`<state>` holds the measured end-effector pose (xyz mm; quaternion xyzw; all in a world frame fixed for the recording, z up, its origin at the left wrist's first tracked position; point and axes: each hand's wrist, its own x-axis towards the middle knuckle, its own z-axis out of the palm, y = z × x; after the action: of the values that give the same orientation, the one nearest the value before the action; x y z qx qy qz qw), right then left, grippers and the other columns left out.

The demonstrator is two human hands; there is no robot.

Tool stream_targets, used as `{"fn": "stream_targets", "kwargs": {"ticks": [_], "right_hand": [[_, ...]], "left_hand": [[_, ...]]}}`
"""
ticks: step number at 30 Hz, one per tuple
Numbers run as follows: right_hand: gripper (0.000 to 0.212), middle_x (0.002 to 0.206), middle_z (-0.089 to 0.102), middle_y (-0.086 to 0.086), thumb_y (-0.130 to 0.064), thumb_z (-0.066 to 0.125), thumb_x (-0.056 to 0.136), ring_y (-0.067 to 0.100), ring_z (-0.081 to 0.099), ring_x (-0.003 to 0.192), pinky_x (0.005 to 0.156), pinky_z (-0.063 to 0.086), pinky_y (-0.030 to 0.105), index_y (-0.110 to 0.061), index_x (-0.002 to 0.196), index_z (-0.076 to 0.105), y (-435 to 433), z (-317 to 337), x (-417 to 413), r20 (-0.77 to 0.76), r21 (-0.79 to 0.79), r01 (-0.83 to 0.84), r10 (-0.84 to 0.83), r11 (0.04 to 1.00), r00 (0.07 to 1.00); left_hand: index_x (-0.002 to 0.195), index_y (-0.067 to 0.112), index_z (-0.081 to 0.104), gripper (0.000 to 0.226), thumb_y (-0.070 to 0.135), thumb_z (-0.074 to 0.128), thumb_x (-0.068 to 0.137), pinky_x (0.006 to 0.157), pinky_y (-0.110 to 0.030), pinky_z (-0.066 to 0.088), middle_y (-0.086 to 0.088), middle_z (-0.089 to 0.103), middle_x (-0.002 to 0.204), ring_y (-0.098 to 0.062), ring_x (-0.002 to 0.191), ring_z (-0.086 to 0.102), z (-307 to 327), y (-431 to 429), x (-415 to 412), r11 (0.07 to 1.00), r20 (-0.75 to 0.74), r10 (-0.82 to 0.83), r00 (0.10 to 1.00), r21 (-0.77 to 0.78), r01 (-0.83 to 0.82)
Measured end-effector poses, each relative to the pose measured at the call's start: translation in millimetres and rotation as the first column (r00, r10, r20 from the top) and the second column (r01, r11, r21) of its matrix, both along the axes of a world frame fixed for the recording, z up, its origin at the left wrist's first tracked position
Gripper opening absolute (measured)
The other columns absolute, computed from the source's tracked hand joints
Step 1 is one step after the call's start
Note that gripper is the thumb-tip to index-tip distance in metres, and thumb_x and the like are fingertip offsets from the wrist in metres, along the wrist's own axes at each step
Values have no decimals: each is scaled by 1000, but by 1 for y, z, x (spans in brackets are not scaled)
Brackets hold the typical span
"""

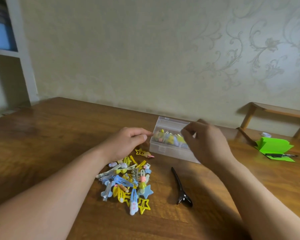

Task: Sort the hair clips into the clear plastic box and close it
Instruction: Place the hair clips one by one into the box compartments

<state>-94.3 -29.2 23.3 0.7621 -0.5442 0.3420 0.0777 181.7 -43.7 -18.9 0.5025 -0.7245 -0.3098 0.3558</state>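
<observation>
The clear plastic box (163,149) stands open on the wooden table, its lid (171,122) tipped back, with several yellow and pastel clips inside. My left hand (126,144) is curled at the box's left end, its fingertips pressed against the corner. My right hand (208,141) hovers over the right half of the box, its fingers pinched at a yellow hair clip (181,139); this spot is blurred. A pile of loose hair clips (128,184) in yellow, blue and silver lies in front of the box. A long black clip (180,187) lies apart to its right.
Green folded paper (274,147) with a black pen (280,155) on it lies at the right. A small white cap (266,135) sits behind it. A wooden bench (275,111) stands by the wall. A white shelf (16,54) is at far left.
</observation>
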Motion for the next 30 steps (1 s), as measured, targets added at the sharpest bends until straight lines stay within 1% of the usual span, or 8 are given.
{"fn": "stream_targets", "kwargs": {"ticks": [3,5,9,13,16,21,27,30], "right_hand": [[13,96,68,-15,-30,65,102,0,59,74,62,38,10,-29,98,77,20,-2,31,-75,82,-178,185,981,980],[18,101,75,-12,-32,62,104,5,63,79,66,47,16,-29,109,79,28,-4,46,-140,146,-231,251,962,958],[30,114,77,-6,-38,55,107,17,70,101,80,57,32,-34,132,70,30,-8,63,-275,273,-191,267,943,924],[29,111,76,-3,-38,49,108,22,70,99,80,61,39,-31,128,69,24,-16,71,-403,290,-122,236,949,884],[25,102,74,-2,-34,48,109,23,68,90,74,59,36,-29,117,71,22,-17,72,-424,284,-85,205,955,882],[19,101,71,-5,-36,51,108,17,66,90,78,61,35,-30,113,68,24,-14,60,-409,340,-78,222,937,885],[18,101,70,-12,-42,56,105,8,65,90,80,61,28,-34,115,68,26,-8,47,-321,469,-60,234,881,918],[18,101,69,-12,-42,57,105,7,63,89,72,55,22,-33,116,68,27,-5,48,-319,477,-61,237,877,918]], "left_hand": [[131,39,74,29,30,54,112,95,-27,52,22,75,118,2,110,67,4,2,-1,999,25,42,999,-1,-42],[128,36,74,24,31,58,111,86,-22,48,23,66,120,-2,111,63,4,1,-1,994,131,104,986,-42,-100],[117,33,76,15,36,69,104,101,-38,53,13,58,117,-10,110,60,2,-1,2,993,325,113,939,-56,-101],[104,38,73,6,41,75,99,104,-40,50,16,56,116,-8,113,54,4,0,2,995,402,99,910,-70,-77],[96,36,73,6,41,77,98,103,-40,50,17,57,114,-4,110,54,5,-1,3,996,384,83,920,-64,-63],[90,33,77,13,44,78,97,97,-37,53,15,61,113,-6,104,59,8,2,2,1000,341,14,940,-14,-10],[99,33,76,15,38,64,106,88,-32,54,15,73,107,-6,100,67,8,3,2,997,221,78,972,2,-80],[101,34,76,16,38,61,107,89,-30,54,18,73,108,-4,102,66,6,2,2,994,202,100,974,15,-105]]}}
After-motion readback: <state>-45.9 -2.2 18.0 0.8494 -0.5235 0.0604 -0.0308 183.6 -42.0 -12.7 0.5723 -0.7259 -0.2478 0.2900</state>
